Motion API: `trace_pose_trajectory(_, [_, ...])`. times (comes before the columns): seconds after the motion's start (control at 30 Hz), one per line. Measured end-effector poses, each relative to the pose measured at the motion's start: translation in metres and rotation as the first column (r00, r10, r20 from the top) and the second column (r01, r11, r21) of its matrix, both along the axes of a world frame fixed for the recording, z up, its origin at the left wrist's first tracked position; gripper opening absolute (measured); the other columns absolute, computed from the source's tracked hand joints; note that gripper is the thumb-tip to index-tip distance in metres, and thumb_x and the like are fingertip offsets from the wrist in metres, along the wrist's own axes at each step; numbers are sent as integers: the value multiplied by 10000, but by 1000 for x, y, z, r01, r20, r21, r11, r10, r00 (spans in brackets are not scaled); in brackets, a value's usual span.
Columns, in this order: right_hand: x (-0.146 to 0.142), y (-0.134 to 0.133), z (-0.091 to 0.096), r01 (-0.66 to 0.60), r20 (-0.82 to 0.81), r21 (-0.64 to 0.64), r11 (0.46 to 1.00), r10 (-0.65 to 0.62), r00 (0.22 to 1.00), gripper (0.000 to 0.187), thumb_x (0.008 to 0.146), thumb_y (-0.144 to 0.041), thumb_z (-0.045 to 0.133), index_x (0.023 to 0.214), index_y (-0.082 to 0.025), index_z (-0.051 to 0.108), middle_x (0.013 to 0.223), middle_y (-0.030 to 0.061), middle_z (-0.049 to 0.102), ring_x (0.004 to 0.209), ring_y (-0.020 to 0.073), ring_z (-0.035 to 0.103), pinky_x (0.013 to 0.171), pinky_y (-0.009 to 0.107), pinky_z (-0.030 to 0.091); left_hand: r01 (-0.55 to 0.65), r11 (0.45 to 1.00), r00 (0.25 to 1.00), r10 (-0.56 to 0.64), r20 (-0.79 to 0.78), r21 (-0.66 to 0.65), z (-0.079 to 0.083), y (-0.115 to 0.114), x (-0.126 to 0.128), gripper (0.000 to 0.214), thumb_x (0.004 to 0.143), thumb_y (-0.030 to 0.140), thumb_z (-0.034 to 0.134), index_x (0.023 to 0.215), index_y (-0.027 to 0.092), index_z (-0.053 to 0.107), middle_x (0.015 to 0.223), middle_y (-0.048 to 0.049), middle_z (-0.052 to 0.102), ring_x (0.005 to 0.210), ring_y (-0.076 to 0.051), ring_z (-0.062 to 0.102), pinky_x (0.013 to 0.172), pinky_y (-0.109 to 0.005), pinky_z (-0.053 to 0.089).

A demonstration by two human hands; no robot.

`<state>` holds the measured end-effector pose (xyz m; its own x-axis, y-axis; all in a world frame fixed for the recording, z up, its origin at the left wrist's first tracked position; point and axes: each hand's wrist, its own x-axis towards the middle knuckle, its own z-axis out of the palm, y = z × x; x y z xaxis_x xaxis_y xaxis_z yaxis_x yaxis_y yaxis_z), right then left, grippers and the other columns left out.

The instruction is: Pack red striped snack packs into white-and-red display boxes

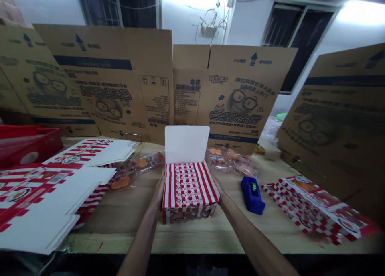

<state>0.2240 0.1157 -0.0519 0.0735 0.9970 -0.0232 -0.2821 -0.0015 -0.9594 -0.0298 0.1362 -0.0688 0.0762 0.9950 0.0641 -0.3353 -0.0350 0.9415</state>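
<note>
Striped box: bench centre, lid flap (187, 143) up at 12 o'clock; the box (191, 214) is the clock centre for all below.
Contents: row of striped packs (188, 183), apparently filling the box to the rim.
Left hand (160, 189): against the 9 o'clock side.
Right hand (219, 189): against the 3 o'clock side.
Grip: hands clamped on the box between them; fingertips mostly hidden, finger curl unclear.
Tape dispenser (252, 197): blue, on the bench (129, 224) at 3 o'clock, near the right forearm; a sideways swing could knock it.
Clear-wrapped packets (236, 160): about 1 o'clock; the box could catch them if pushed back.
Flat cartons (39, 212): loose stack, 9 o'clock; an elbow brush could slide it.
Checked cartons (319, 210): 3 to 4 o'clock, well apart.
Squeeze risk: too hard could bow the thin-looking walls or lift packs; uneven pressure could skew the box.
</note>
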Motion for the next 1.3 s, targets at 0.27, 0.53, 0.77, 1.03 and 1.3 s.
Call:
trace_pose_trajectory(0.27, [4,-37,18,20,94,51,998,-25,995,551,779,-550,621,1250,-265,606,1280,36,637,1285,261,498,1103,414,375,2,1000,999,-3,-35,-18,25,-55,2,617,865,528,538,1421,295,404,1511,-23,395,1384,-266,367,1140,-384,320])
trace_pose_trajectory(0.53, [24,-37,-16,-39,551,95,995,-20,834,637,792,-545,565,1353,-247,522,1457,79,462,1318,310,451,1092,550,358,3,998,955,-23,-297,-68,2,-56,-4,636,776,311,594,1377,187,425,1420,-110,488,1283,-301,468,1096,-435,342])
trace_pose_trajectory(0.77, [29,-26,8,-114,753,258,959,-126,646,555,793,-618,523,1064,-170,705,1398,163,509,1331,329,428,1128,538,301,-23,1000,945,27,-325,16,7,-50,-10,570,691,275,663,1245,193,555,1299,-96,569,1198,-291,502,1039,-415,386])
trace_pose_trajectory(1.03, [42,15,-28,-77,658,365,928,-198,727,312,669,-605,600,807,-332,661,1429,99,466,1326,405,405,1046,609,392,-53,995,916,82,-393,83,19,-23,-7,264,593,139,740,856,141,715,978,-70,669,911,-231,606,868,-365,474])
trace_pose_trajectory(1.3, [47,37,-29,-77,509,220,972,-47,859,927,524,-509,743,1350,-373,345,1461,164,409,1369,391,349,1036,583,397,-40,984,937,98,-335,176,21,-6,0,695,585,115,714,1258,171,552,1265,-113,588,1137,-299,549,968,-422,428])
